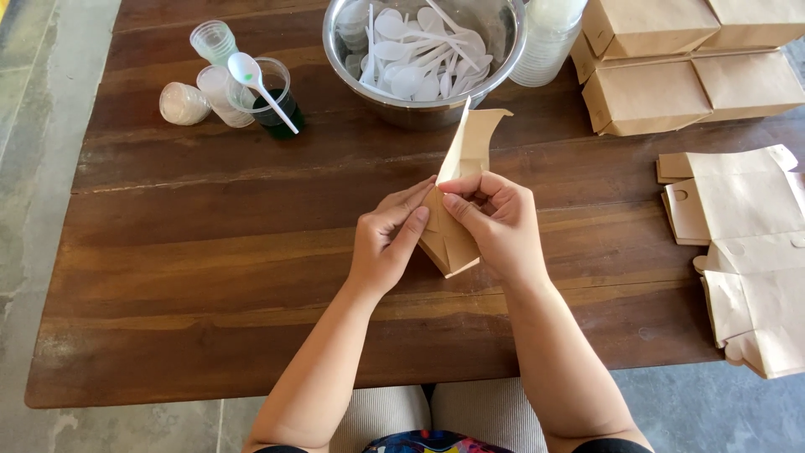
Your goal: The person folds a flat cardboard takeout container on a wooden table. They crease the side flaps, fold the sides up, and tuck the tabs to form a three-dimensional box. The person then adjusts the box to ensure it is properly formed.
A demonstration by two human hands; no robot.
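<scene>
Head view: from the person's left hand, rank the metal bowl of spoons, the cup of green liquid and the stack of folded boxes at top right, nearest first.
From the left hand:
1. Metal bowl of spoons, straight ahead across the table.
2. Cup of green liquid, ahead and to the left, a white spoon standing in it; only slightly farther than the bowl.
3. Stack of folded boxes, far to the right, clearly farthest.

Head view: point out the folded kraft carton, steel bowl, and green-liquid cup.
folded kraft carton [451, 239], head view, lower panel between the hands
steel bowl [419, 111], head view, front outer wall
green-liquid cup [281, 113], head view, dark green liquid at its base
</scene>
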